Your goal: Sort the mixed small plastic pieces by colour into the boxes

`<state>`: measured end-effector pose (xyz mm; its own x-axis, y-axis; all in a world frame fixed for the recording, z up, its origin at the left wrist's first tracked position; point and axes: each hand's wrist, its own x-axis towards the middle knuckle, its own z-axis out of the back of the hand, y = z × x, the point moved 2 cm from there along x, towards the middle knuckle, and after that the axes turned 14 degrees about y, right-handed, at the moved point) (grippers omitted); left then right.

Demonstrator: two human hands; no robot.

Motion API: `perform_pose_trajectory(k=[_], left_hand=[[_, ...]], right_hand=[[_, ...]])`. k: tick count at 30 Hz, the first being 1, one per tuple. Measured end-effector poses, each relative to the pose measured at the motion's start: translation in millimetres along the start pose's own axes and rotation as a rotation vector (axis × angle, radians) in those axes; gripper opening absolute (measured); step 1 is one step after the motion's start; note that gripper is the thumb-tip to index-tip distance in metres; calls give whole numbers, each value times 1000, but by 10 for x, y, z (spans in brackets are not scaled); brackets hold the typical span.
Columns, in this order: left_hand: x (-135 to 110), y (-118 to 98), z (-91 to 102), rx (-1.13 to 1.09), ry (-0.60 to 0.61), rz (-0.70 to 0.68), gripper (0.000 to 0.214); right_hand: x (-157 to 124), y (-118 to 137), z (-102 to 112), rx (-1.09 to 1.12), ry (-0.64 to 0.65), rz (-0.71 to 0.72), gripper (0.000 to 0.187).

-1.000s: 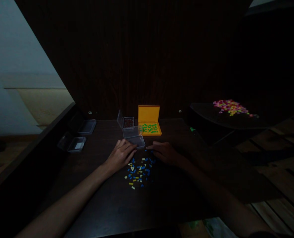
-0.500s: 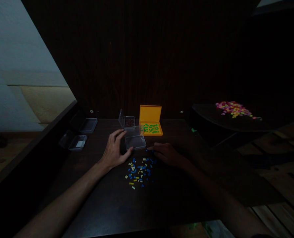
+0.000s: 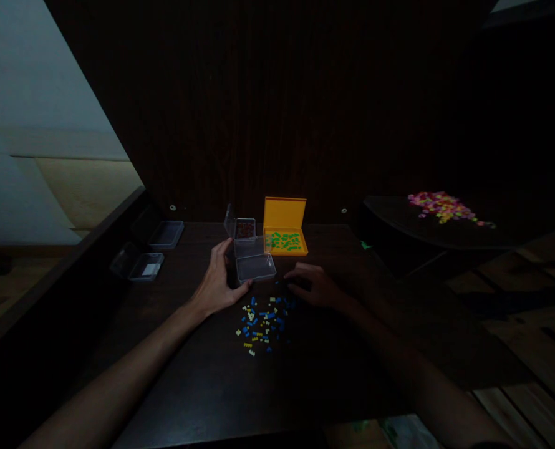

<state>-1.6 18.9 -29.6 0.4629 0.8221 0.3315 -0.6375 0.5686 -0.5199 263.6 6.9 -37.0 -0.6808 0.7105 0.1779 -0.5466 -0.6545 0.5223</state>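
An open clear plastic box [image 3: 255, 268] stands at the middle of the dark table, its lid tilted back. My left hand [image 3: 216, 280] grips it from the left, thumb at the front corner and fingers by the lid edge. Nearer me lies a loose pile of small toy bricks [image 3: 264, 321], blue, yellow and pale. Right of the box, my right hand [image 3: 315, 285] hovers low or rests on the table with fingers bent and thumb apart; nothing shows between them. A small blue brick [image 3: 276, 283] lies just left of its fingertips.
Behind the box stands an open orange case [image 3: 284, 215] with green bricks [image 3: 284, 241] in it. Beside that is a clear box [image 3: 245, 229] of dark reddish pieces. Two open clear boxes [image 3: 166, 233] sit at left. Colourful small pieces [image 3: 443, 207] are heaped on a raised surface at right.
My right hand has drawn back slightly to the right, away from the small blue brick, and its fingers have parted. My left hand stays at the clear box, with its fingers shifted a little.
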Motion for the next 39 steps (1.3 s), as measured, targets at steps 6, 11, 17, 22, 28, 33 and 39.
perform_pose_trajectory(k=[6,11,17,22,28,33,39], left_hand=[[15,28,-5,-98,110,76,102],[23,21,12,-137,200,117,99],[24,16,9,-163,245,119,92],[24,3,11,-156,243,92,90],[19,26,-5,-140,266,121,91],[17,49,-23,-131,266,117,92],[7,56,-26,-136,267,100,91]], right_hand=[[22,15,14,-15,-10,8,5],[37,42,42,15,-5,21,7],[56,-18,65,113,-1,-10,15],[65,-98,78,196,69,-63,19],[62,-103,115,222,119,-51,16],[56,-45,82,155,39,-59,17],[43,67,-19,-15,82,-10,24]])
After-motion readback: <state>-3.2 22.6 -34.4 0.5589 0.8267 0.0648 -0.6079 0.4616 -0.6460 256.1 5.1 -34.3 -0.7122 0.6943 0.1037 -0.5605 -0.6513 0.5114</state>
